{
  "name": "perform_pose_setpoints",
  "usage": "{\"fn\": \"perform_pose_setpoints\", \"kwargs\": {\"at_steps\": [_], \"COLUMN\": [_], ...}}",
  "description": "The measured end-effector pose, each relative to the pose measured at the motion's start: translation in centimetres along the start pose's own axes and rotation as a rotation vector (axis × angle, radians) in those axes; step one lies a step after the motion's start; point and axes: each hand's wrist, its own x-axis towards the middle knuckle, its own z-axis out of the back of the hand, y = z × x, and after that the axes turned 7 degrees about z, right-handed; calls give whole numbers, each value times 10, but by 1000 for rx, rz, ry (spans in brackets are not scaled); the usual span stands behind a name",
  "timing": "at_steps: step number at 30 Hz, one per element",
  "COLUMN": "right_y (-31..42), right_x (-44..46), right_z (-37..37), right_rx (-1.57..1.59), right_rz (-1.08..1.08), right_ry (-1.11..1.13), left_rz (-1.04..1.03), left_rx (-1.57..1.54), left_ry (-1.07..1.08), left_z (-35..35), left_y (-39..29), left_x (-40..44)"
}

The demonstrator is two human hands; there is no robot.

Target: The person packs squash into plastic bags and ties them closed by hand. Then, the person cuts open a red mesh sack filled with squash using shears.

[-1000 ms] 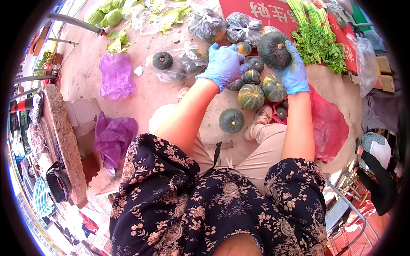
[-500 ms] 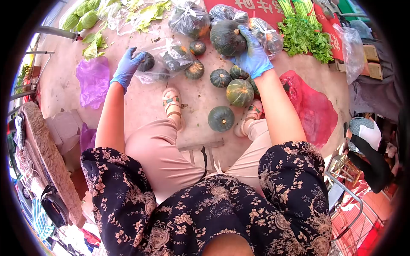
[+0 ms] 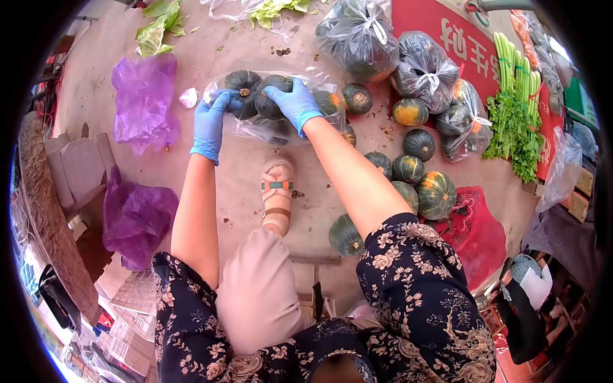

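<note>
Two dark green pumpkins sit side by side over a clear plastic bag (image 3: 246,129) on the ground. My left hand (image 3: 214,124), in a blue glove, is at the left edge of the left pumpkin (image 3: 241,87), its fingers closed around the bag's edge or the pumpkin's side; which one is hidden. My gloved right hand (image 3: 294,105) grips the right pumpkin (image 3: 271,96) from its right side. Another green and orange pumpkin (image 3: 327,102) lies just beyond that hand, under the plastic.
Tied bags of pumpkins (image 3: 361,41) and celery (image 3: 514,108) lie at the upper right. Loose pumpkins (image 3: 436,195) are right of my right arm, near a red mesh bag (image 3: 476,236). A purple bag (image 3: 145,102) lies left. A person (image 3: 527,306) is at the lower right.
My right hand has carried the large dark pumpkin leftward and down to the clear bag. My left hand has moved slightly right and down, against the bag and the left pumpkin. The view has shifted.
</note>
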Motion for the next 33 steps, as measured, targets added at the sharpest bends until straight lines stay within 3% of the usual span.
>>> {"fn": "perform_pose_setpoints", "kwargs": {"at_steps": [4,7,8,9,10,11,13,15,17,22,25,26,27,29,33], "right_y": [-15,-29,-55,-55,-76,-83,-145,-163,-168,-172,-196,-226,-212,-191,-124], "right_x": [-10,-44,-49,-67,-75,-87,-100,-121,-131,-123,-116,-110,-112,-116,-113], "right_z": [14,55,69,94,110,130,153,151,134,120,134,141,150,155,132], "right_rx": [-129,139,226,33,45,-184,-694,-863,-1123,-1074,-646,33,475,1067,1497], "right_rz": [165,420,297,307,336,207,72,-132,-142,-216,-159,-60,-141,-118,-121], "right_ry": [43,-96,-128,-221,-303,-304,-85,167,214,100,49,99,200,353,431], "left_rz": [130,231,206,213,214,210,223,233,232,260,291,315,284,281,306], "left_rx": [-172,-28,-13,-3,5,12,35,37,20,-41,-94,-114,-89,-110,-114], "left_ry": [205,284,290,315,341,366,372,380,386,370,377,380,384,432,406], "left_z": [-18,-17,-16,-14,-13,-13,-23,-33,-44,-52,-53,-55,-56,-58,-63], "left_y": [-48,-53,-51,-49,-48,-47,-44,-42,-43,-38,-39,-36,-33,-31,-36], "left_x": [-26,-44,-48,-53,-56,-58,-61,-64,-61,-60,-59,-60,-59,-58,-60]}}
